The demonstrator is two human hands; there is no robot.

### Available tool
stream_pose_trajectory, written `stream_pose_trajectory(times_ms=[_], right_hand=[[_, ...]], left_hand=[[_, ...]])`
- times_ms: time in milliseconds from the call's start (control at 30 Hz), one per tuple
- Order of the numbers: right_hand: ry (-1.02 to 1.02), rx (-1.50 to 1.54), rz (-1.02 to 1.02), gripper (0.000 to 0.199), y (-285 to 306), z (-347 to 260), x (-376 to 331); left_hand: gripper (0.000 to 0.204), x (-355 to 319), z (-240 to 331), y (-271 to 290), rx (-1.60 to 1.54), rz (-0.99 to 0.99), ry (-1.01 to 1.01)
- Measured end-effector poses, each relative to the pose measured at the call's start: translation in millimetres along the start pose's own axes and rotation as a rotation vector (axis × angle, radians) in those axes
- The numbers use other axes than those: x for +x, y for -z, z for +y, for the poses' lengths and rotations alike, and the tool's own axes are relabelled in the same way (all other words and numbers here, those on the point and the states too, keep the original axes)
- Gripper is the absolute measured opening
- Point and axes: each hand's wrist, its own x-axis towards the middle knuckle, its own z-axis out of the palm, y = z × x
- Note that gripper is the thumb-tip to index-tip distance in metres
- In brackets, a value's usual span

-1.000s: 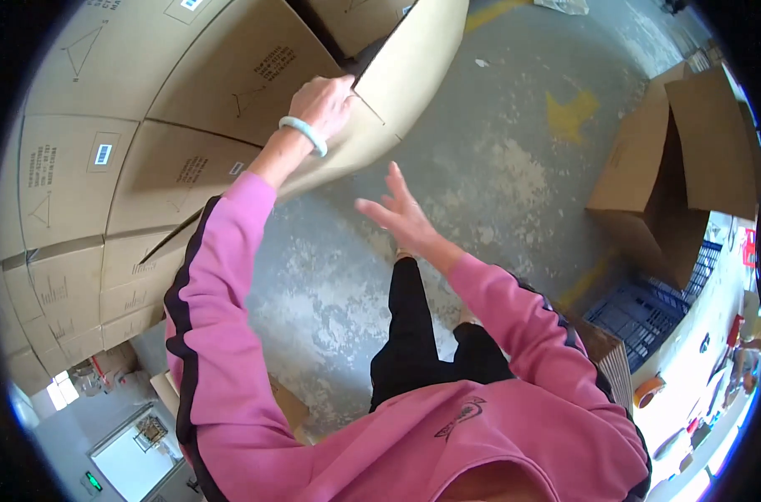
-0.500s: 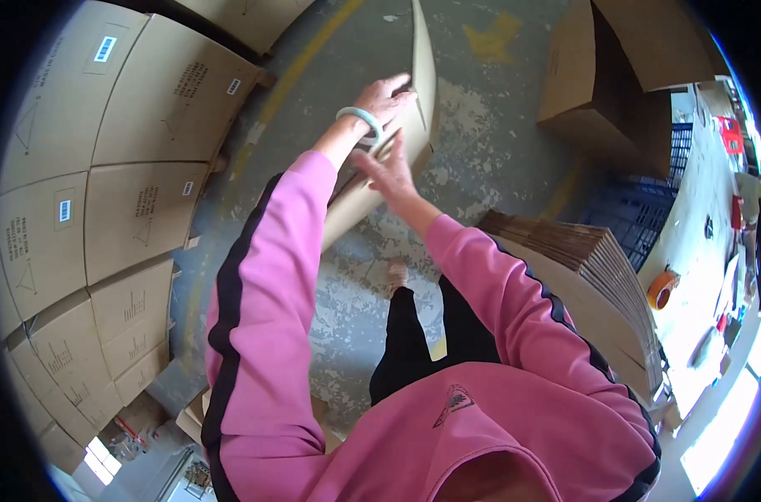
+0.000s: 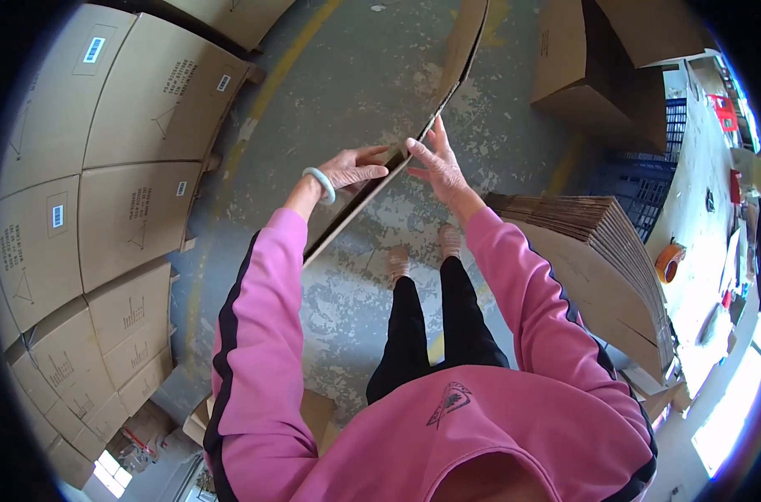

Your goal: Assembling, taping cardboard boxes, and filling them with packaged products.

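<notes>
A flattened cardboard box [image 3: 351,209] stands on edge before me, its long narrow edge turned up. It runs from near left to far right, and its far panel [image 3: 464,38] bends away at a crease. My left hand [image 3: 354,170], with a pale bangle at the wrist, grips the upper edge from the left side, fingers pointing right. Opposite it, my right hand [image 3: 439,167] holds the same edge from the right, one fingertip over the top. Some left fingertips are hidden by the cardboard.
Sealed cartons [image 3: 138,201] are piled along the left. To the right leans a stack of flattened boxes [image 3: 581,268]. An open carton [image 3: 598,84] stands at the far right, near blue crates [image 3: 648,184] and a white table [image 3: 698,217] with an orange tape roll [image 3: 669,263].
The cardboard has turned so its edge faces up, and its far panel has swung right. My left hand has come nearer and left; my right hand has moved right. My hands are farther apart.
</notes>
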Motion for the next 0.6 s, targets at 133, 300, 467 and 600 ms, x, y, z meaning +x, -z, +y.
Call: stream_pose_trajectory(times_ms=[133, 300, 467, 600], right_hand=[[0.003, 0.075, -0.093, 0.107, 2.6, 6.9, -1.6], [0.030, 0.062, -0.096, 0.091, 18.4, 14.2, -0.4], [0.063, -0.115, -0.028, 0.039, 13.5, -7.2, 3.9], [0.217, -0.250, 0.080, 0.029, 38.4, -8.8, 35.5]], left_hand=[[0.054, 11.1, -33.3, 30.3, 0.322, 0.299, -0.332], [0.023, 6.4, -37.8, 5.1, 0.783, 0.475, -0.159], [0.023, -14.2, -64.5, 33.1, 0.851, 0.786, -0.189], [0.035, -58.6, -71.3, 79.7, 0.810, 0.927, 0.021]])
